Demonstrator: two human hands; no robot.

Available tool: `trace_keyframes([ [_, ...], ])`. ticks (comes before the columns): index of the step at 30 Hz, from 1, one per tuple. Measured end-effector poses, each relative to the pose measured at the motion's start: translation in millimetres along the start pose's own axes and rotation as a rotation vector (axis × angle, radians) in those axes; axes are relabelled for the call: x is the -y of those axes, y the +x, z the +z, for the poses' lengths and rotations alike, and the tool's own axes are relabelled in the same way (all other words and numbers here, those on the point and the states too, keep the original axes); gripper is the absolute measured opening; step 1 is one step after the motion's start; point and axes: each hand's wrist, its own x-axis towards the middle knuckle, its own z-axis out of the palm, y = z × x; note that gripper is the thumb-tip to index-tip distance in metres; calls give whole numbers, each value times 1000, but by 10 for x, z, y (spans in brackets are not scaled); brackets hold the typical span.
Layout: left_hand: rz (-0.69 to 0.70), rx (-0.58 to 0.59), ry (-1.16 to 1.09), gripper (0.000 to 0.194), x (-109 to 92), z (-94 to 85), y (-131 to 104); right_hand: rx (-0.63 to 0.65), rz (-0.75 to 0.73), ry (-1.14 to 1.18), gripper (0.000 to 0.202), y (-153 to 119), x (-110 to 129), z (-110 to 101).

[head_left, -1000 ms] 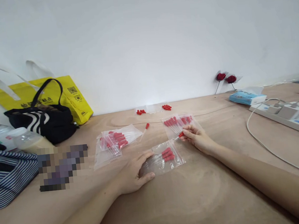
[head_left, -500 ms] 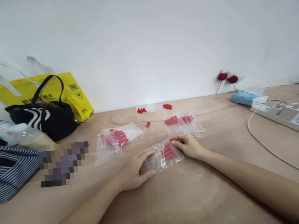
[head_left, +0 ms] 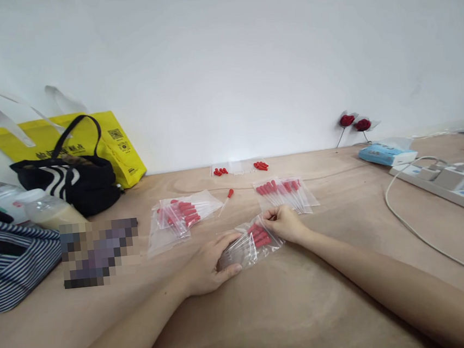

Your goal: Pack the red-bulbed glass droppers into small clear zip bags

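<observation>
In the middle of the table a clear zip bag point(head_left: 245, 252) holds several droppers with red rubber bulbs point(head_left: 262, 239), the bulbs toward its right end. My left hand point(head_left: 208, 264) grips the bag's left end, thumb at the near side and fingers over the far side. At the right end, the fingers of my right hand point(head_left: 284, 222) are closed in a pinch on the bag's edge by the bulbs; whether they also touch a dropper is hidden. Beyond my hands lies a single loose dropper point(head_left: 227, 200).
Filled dropper bags lie at the left point(head_left: 168, 235) and right point(head_left: 306, 197). Against the wall is another bag point(head_left: 239, 166) with red bulbs. A yellow bag point(head_left: 125, 146), black bag point(head_left: 81, 188) and striped bag point(head_left: 23, 270) stand left; tissues point(head_left: 386, 153) and a power strip point(head_left: 433, 179) sit right.
My right hand has moved slightly left, closer over the bag's right end. The red bulbs there show a little further up the bag. My left hand stays in place.
</observation>
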Motion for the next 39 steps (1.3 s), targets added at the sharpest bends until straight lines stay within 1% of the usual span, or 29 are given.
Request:
trace_keyframes([
  [1,3,-1,0,51,-1,1,0,0,-6,4,22,-1,-2,10],
  [2,6,-1,0,51,-2,1,0,35,-2,28,22,-3,3,2],
  [4,11,-4,-2,51,-2,2,-2,176,15,84,25,1,30,-76],
  [6,14,-5,1,50,2,3,-5,295,30,60,25,28,78,-212],
  [7,16,-6,2,50,4,2,-7,309,22,9,23,57,109,-284],
  [8,17,-4,2,50,7,2,-9,283,-4,-65,20,99,141,-344],
  [10,16,0,-2,50,11,1,-13,159,-121,-274,17,221,204,-400],
  [12,10,3,-7,50,9,-1,-17,42,-262,-483,16,387,253,-342],
  [13,5,7,-7,50,6,-3,-18,23,-304,-547,17,478,268,-273],
  [15,-2,17,-4,50,-5,-7,-22,30,-358,-607,21,662,278,-86],
  [17,-10,20,-5,51,-17,-11,-29,56,-421,-669,34,833,266,111],
  [19,-23,7,-17,54,-22,-13,-39,83,-471,-760,43,983,247,259],
  [20,-29,-1,-28,56,-21,-14,-44,97,-487,-801,43,1049,239,305],
  [22,-39,-8,-46,59,-13,-13,-52,128,-511,-867,33,1156,241,345],
  [25,-40,-3,-46,58,0,-10,-57,187,-566,-948,17,1229,294,308],
  [28,-29,-13,-41,56,3,-6,-56,223,-617,-1017,9,1152,368,193],
  [30,-31,-17,-48,58,3,-4,-55,218,-633,-1049,8,1006,392,64],
  [32,-48,-16,-57,64,0,-4,-54,194,-645,-1058,9,792,371,-118],
  [34,-66,-8,-59,68,-3,-8,-53,143,-663,-1025,12,527,300,-348],
  [35,-71,-2,-57,68,-3,-11,-51,110,-664,-973,13,385,250,-473],
  [37,-73,13,-52,68,2,-16,-48,105,-634,-854,13,103,135,-722],
  [39,-65,20,-51,67,20,-15,-44,101,-567,-753,13,-147,30,-937],
])
